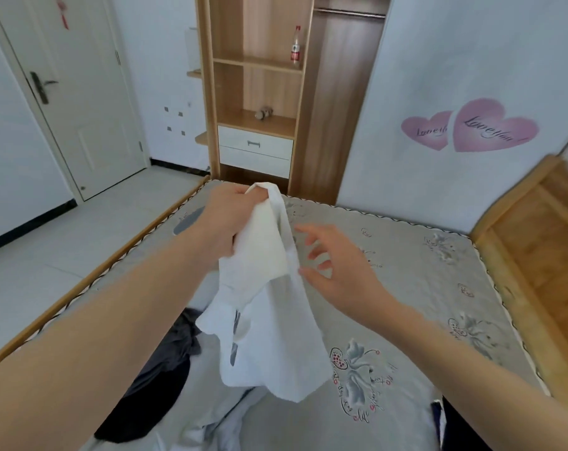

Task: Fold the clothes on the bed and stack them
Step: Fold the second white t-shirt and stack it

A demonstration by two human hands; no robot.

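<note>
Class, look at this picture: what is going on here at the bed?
A person is sorting clothes on a bed. The left hand grips a white garment by its top and holds it up over the mattress. The right hand, fingers spread, reaches toward its edge. A dark garment lies unfolded on the bed below; nothing is stacked yet.

Home bedroom | showing bed [406, 255] with floral cover | standing beyond: open wooden wardrobe [259, 92] | closing left: door [68, 92] | decorating wall: heart stickers [471, 128]
</note>
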